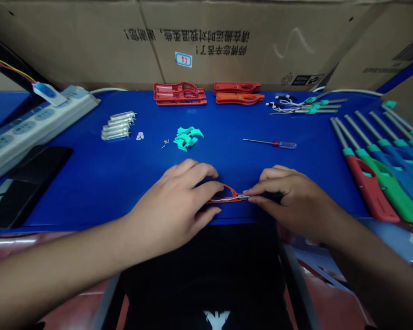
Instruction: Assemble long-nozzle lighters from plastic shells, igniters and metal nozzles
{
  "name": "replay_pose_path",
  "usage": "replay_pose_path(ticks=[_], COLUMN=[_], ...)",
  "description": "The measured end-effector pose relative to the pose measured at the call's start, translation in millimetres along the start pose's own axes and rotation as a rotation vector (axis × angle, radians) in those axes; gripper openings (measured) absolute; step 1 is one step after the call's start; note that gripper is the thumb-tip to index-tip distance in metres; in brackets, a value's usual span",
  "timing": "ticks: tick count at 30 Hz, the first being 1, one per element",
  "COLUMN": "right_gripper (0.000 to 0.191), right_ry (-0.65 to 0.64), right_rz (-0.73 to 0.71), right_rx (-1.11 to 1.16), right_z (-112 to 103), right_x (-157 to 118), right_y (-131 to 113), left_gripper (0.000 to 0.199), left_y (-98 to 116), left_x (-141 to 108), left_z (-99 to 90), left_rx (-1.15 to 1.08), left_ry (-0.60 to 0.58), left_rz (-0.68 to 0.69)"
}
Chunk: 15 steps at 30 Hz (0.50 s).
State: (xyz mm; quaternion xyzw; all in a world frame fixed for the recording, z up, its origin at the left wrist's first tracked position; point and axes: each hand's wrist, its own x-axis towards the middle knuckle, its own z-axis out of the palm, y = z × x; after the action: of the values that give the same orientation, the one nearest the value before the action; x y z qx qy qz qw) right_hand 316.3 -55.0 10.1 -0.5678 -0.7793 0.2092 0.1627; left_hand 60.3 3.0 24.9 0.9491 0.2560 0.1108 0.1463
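Note:
An orange lighter shell half [231, 191] lies near the table's front edge with a pale wire along it. My left hand [184, 201] is curled over its left end and grips it between thumb and fingers. At the shell's right end my right hand [285, 195] pinches a small metallic and dark part [242, 196]; what this part is cannot be made out. Behind the hands lie turquoise plastic pieces [187, 137], a few tiny screws [165, 143] and a screwdriver [277, 144] with a clear and red handle.
Red shells [180, 94] and orange ones [240, 98] stand by the cardboard [206, 59]. Clear tanks [119, 126], a power strip [37, 123] and a black phone [29, 183] are left; wired rods [309, 106] and several finished-looking lighters [373, 188] right.

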Motion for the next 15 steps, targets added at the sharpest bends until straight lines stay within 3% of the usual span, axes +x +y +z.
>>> replay_pose_path(ticks=[9,15], right_gripper=[0.016,0.018], right_ry=[0.066,0.045], right_rz=[-0.019,-0.023], right_rx=[0.072,0.058], right_z=[7.5,7.2], right_x=[-4.2,-4.5], right_y=[1.6,3.2], left_gripper=[0.015,0.017], left_y=[2.3,0.4], left_x=[-8.2,-10.2], left_z=[18.2,15.3], left_rx=[-0.268,-0.188], left_ry=[0.121,0.12], left_rz=[-0.13,-0.067])
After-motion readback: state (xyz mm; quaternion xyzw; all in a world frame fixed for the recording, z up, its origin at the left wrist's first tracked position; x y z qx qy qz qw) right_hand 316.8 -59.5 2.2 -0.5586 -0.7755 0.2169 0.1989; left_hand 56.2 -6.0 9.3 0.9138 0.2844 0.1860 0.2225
